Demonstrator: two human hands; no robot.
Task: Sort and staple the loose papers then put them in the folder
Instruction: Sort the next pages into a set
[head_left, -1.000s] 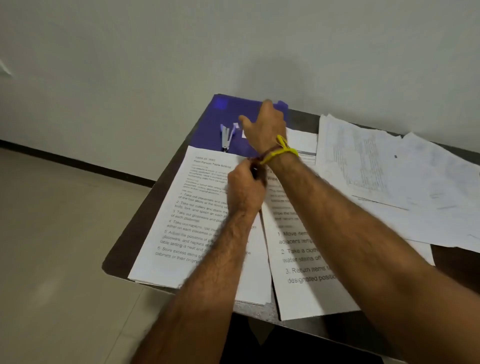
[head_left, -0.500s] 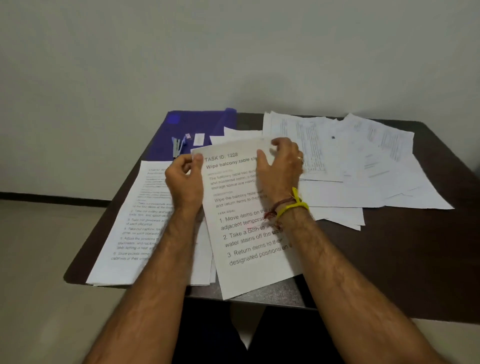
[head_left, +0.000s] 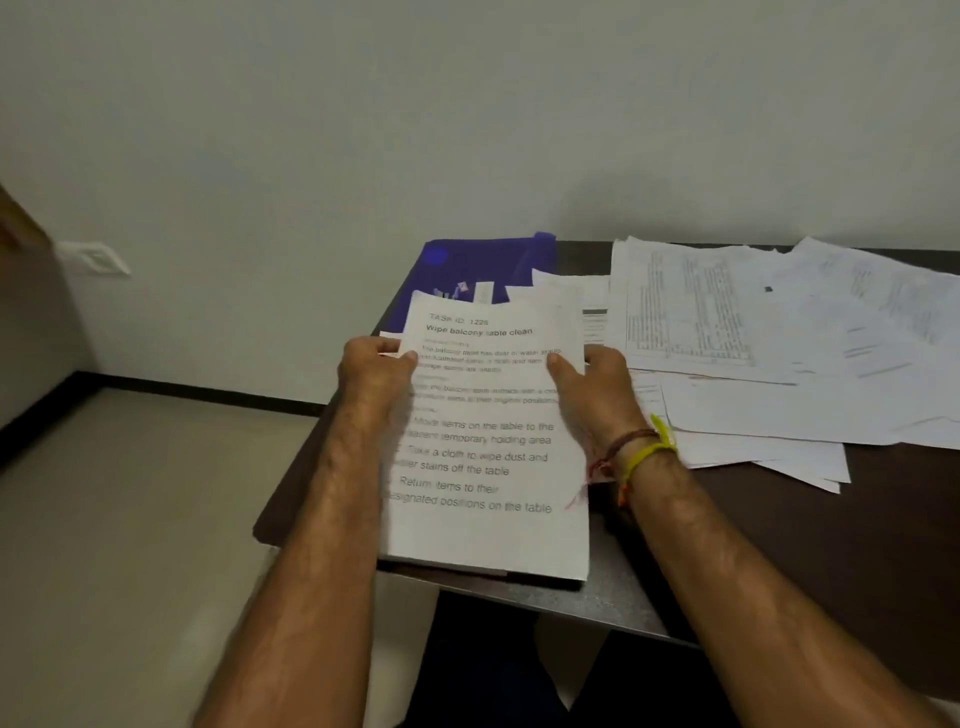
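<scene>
Both hands hold one small stack of printed pages (head_left: 488, 441) at the centre of the frame, its bottom edge resting near the front edge of the dark table (head_left: 779, 545). The left hand (head_left: 375, 375) pinches the stack's left edge, thumb on top. The right hand (head_left: 597, 387) grips the right edge the same way, with yellow and red threads (head_left: 641, 452) tied round its wrist. Just behind the stack, toward the upper middle, lies a blue folder (head_left: 483, 262) with a small stapler (head_left: 451, 292) on it, half hidden by the pages. Loose papers (head_left: 769, 338) spread in an overlapping heap across the right of the frame.
</scene>
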